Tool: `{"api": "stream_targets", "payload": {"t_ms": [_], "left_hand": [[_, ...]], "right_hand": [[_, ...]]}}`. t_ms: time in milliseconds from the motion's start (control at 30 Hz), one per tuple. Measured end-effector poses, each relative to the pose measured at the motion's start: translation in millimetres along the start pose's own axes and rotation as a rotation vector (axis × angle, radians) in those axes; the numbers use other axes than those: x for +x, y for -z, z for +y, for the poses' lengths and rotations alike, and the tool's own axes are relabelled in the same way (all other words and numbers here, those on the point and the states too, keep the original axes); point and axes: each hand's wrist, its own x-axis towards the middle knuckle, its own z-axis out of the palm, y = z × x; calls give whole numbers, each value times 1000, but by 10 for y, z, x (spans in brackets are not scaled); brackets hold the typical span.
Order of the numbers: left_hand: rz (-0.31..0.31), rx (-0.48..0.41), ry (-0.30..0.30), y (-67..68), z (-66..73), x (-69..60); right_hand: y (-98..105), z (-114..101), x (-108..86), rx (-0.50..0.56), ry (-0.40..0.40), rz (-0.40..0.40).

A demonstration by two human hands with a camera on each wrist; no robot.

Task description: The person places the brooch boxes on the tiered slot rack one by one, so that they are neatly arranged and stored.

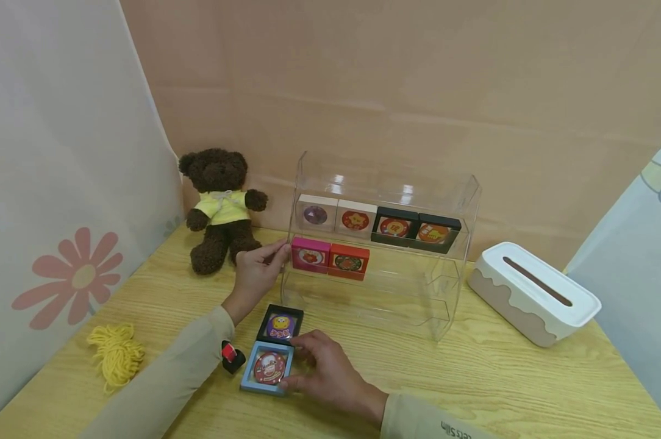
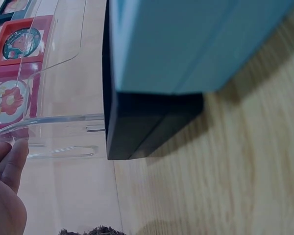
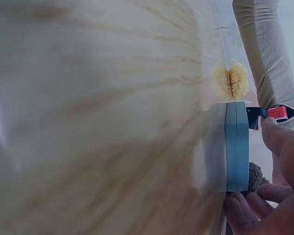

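A clear display rack [image 1: 382, 311] stands on the table, holding square framed medallions on two of its tiers. My left hand [image 1: 256, 268] pinches the rack's left side edge, beside a pink frame [image 1: 310, 256]; a red frame [image 1: 349, 263] adjoins it. In the left wrist view the fingertips [image 2: 19, 147] meet the clear panel. In front lie a light blue frame [image 1: 268, 368] and, touching its far edge, a black frame [image 1: 280, 324] with a purple and yellow picture. My right hand [image 1: 333, 372] holds the blue frame by its right side, thumb at the near corner and fingers at the far one.
Higher on the rack sit white frames [image 1: 355, 218] and black frames [image 1: 439, 234]. A brown teddy bear [image 1: 221, 210] is at the back left, yellow yarn [image 1: 116, 353] at the front left. A tissue box [image 1: 533, 292] stands right. The left wrist wears a black strap [image 1: 232, 358].
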Motion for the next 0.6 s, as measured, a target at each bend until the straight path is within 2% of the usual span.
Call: {"api": "stream_targets", "payload": {"t_ms": [167,300,400,600], "left_hand": [[-17,-28,44,4,63,14],[-37,-50,72,36,244,56],[-39,-46,63,59,348,83],[-26,-34,29,58,342,87]], "right_hand": [[-14,3,-6,0,-19,-15],[-25,4,-12,-19,-26,-13],[-32,5,-15,-35,-31,-11],[-39,9,-14,-46,-28,-8]]}}
